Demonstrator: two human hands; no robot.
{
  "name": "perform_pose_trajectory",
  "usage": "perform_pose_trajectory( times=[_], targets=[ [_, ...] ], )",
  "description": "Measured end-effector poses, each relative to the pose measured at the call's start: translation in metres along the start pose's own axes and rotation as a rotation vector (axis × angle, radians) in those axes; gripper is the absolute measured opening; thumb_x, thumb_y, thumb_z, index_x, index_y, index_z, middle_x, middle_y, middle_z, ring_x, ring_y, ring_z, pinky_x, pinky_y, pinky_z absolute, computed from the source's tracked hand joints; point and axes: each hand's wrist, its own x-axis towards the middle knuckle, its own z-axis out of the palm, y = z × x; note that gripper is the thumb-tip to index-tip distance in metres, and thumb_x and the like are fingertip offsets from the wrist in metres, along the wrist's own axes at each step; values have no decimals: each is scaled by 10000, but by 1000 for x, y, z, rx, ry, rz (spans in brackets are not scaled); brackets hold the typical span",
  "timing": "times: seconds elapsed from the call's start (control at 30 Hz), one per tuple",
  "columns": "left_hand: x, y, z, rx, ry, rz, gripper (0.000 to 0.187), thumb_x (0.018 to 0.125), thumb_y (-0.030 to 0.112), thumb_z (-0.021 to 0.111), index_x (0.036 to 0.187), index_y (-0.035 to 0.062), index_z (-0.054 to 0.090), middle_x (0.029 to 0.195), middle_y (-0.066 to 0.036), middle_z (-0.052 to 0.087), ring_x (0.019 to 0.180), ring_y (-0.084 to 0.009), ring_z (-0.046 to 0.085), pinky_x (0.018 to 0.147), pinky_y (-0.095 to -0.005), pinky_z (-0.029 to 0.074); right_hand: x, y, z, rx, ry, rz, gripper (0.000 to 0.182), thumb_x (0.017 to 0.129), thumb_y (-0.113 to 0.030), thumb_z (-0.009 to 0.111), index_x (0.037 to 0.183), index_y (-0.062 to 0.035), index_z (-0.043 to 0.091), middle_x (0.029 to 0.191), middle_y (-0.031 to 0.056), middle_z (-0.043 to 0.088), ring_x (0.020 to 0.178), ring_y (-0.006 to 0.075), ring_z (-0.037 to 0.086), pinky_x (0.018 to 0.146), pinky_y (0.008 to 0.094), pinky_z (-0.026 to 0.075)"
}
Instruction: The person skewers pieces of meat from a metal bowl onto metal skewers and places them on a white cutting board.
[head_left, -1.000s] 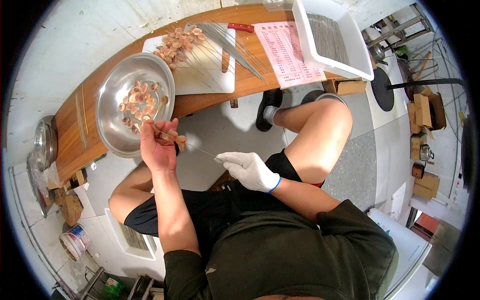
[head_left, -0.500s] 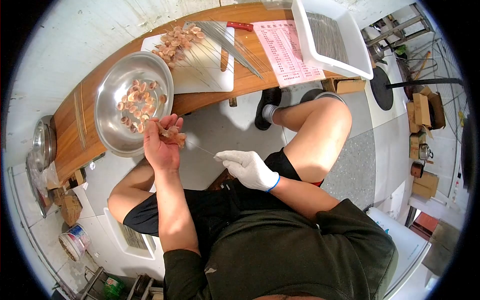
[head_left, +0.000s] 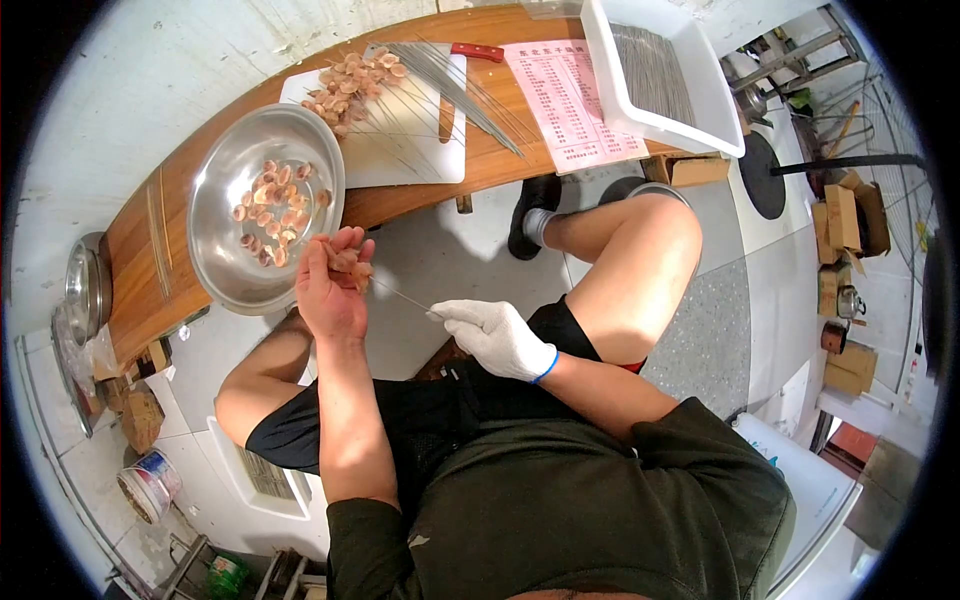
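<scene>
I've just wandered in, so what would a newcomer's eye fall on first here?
Probably the white-gloved right hand near the middle, holding a thin skewer that runs toward the bare left hand with its bunch of pinkish-brown pieces. Just beyond the left hand is a shiny metal bowl with small round pieces inside. On the far right of the wooden table, a pink printed sheet stands out.

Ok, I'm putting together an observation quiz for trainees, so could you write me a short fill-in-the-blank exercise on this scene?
The white glove covers the person's ____ hand.
The skewer runs from that hand to food pieces in the ____ hand.
The printed sheet is coloured ____.
The knife handle is coloured ____.

Missing words: right; left; pink; red.
</scene>
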Motion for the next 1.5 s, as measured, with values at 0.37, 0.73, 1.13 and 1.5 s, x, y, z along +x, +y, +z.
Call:
perform_pose_trajectory(
  times=[0.37, 0.73, 1.13, 1.5],
  targets=[
    [4, 19, 10, -41, 71, -60, 464, 1047, 348, 326, 1387, 59, 454, 1350, -169, 526, 1189, -288, 540, 989, -462, 452, 9, 0, 1, 140, 0, 48, 278, 958, -75, 561, 1202, 35, 635, 965, 16, 684, 702, 53, 464, 657, 220, 453],
    [2, 9, 0, -7, 48, -65, 357, 1051, 253, 390, 1292, 13, 498, 1278, -182, 574, 1139, -287, 582, 944, -447, 494, 9, -8, 2, 96, -17, 63, 272, 975, -106, 540, 1188, 29, 639, 788, -10, 588, 672, 54, 462, 612, 221, 427],
    [46, 88, -61, 586, 370, 126, 229, 1009, 176, 542, 1151, 12, 616, 977, -69, 683, 830, -131, 643, 746, -269, 536, 15, -20, -19, 436, 63, 191, 324, 1015, -163, 451, 1249, 28, 570, 658, -31, 475, 533, 52, 390, 476, 208, 328],
    [110, 71, -87, 2133, -47, 38, 305, 843, 195, 682, 1119, 65, 675, 1054, -212, 663, 1013, -383, 618, 884, -459, 488, 33, -28, -16, 539, -86, 301, 336, 1021, -148, 439, 1283, 40, 532, 693, -30, 463, 577, 54, 386, 507, 205, 331]
  ],
)
